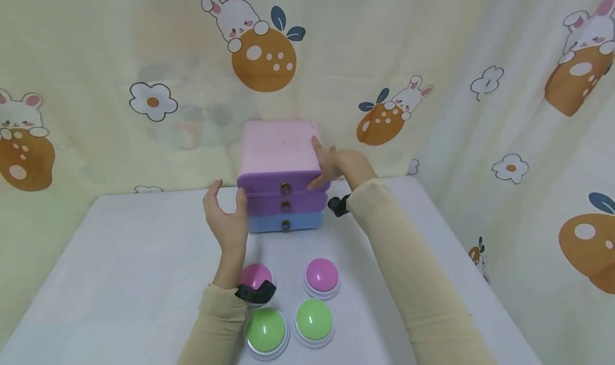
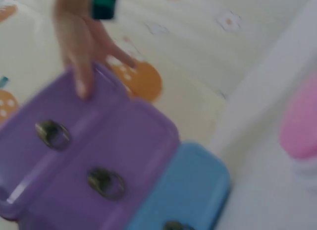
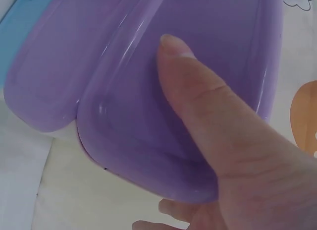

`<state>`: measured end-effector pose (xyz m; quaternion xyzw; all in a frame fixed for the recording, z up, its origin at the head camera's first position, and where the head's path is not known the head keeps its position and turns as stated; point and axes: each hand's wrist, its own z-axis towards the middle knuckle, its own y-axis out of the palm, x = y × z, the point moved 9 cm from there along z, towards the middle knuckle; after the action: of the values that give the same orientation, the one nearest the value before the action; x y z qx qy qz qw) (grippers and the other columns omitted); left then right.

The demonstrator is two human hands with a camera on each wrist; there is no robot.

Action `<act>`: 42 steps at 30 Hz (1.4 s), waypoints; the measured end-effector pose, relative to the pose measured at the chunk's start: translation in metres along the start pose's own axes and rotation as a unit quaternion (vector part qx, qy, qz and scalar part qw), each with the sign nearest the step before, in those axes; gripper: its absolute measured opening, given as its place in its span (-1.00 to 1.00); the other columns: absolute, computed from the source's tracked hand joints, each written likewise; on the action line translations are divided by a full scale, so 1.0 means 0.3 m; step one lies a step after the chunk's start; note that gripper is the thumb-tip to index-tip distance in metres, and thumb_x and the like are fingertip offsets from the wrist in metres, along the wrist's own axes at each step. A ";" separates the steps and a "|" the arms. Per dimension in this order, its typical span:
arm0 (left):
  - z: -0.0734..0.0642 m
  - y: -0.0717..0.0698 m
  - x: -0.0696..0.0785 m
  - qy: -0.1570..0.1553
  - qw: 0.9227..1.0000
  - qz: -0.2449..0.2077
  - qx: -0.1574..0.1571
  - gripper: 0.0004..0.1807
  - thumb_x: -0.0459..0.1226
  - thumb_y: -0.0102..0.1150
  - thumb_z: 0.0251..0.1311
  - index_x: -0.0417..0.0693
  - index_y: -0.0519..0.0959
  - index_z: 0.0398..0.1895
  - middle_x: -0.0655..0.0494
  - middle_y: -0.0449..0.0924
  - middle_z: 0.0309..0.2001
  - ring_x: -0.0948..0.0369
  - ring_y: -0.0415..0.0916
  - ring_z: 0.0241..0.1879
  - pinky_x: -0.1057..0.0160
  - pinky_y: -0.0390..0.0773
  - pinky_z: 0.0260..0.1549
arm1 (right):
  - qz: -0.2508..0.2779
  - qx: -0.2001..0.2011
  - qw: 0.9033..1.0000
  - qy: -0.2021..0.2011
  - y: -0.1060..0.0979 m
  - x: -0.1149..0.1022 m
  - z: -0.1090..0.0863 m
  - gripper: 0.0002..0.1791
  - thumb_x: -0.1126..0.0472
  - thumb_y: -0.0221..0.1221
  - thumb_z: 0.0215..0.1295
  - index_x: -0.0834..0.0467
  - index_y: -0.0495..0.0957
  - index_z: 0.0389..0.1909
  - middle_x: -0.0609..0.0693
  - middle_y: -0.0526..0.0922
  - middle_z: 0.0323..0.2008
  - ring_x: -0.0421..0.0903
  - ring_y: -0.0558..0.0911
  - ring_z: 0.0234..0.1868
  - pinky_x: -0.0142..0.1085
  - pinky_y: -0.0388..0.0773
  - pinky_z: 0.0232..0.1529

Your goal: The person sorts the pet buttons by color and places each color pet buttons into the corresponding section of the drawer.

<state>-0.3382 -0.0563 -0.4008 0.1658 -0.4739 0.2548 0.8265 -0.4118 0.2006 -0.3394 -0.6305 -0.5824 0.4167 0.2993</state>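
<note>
A small drawer cabinet [image 1: 281, 146] with a pink top stands at the back of the table. Its two upper fronts are purple and its lowest front [image 2: 190, 183] is blue, each with a dark metal ring pull [image 2: 53, 135]. My right hand [image 1: 338, 165] grips the top tier's right side. In the right wrist view, the thumb [image 3: 190, 81] lies on the top purple front [image 3: 143, 101], other fingers partly hidden behind the edge. My left hand [image 1: 226, 218] is at the cabinet's left front edge, thumb and fingers spread; whether it touches is unclear.
Two pink dome buttons [image 1: 322, 275] and two green dome buttons [image 1: 314, 319] on white bases stand before the cabinet, one pink partly behind my left wrist. The white table [image 1: 144, 269] meets a printed curtain [image 1: 192, 61] behind and at the right.
</note>
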 end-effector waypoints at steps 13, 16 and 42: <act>-0.057 -0.024 -0.141 -0.374 0.888 -0.261 0.053 -0.74 -0.21 -0.09 0.37 -0.10 0.35 0.06 0.17 0.35 -0.07 0.24 0.36 0.01 0.36 0.43 0.02 | -0.018 0.007 0.999 0.032 -0.014 -0.015 -0.009 0.44 -0.21 0.35 0.00 -0.10 -0.75 0.39 0.19 -0.12 0.50 0.19 0.06 0.46 0.12 0.10 0.40; -0.088 0.004 -0.163 -0.428 0.853 -0.296 0.049 -0.68 -0.19 -0.19 0.40 -0.10 0.30 0.13 0.14 0.31 -0.02 0.20 0.34 0.07 0.33 0.43 0.07 | -0.018 0.006 0.999 0.040 -0.013 -0.014 -0.011 0.44 -0.21 0.35 -0.01 -0.12 -0.74 0.40 0.19 -0.13 0.51 0.19 0.07 0.46 0.12 0.10 0.40; -0.384 0.320 -0.200 -0.576 0.616 -0.537 0.023 -0.54 -0.49 -0.24 0.34 -0.07 0.11 0.27 0.06 0.16 -0.07 0.25 0.28 -0.10 0.43 0.31 0.22 | -0.026 0.001 0.999 0.042 -0.020 -0.015 -0.016 0.44 -0.23 0.34 -0.01 -0.12 -0.73 0.40 0.16 -0.21 0.52 0.16 0.01 0.48 0.09 0.05 0.43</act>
<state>-0.3384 0.0654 -0.5070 0.5228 -0.6729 -0.3713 0.3689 -0.4103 0.1975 -0.3312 -0.6316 -0.5854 0.3823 0.3349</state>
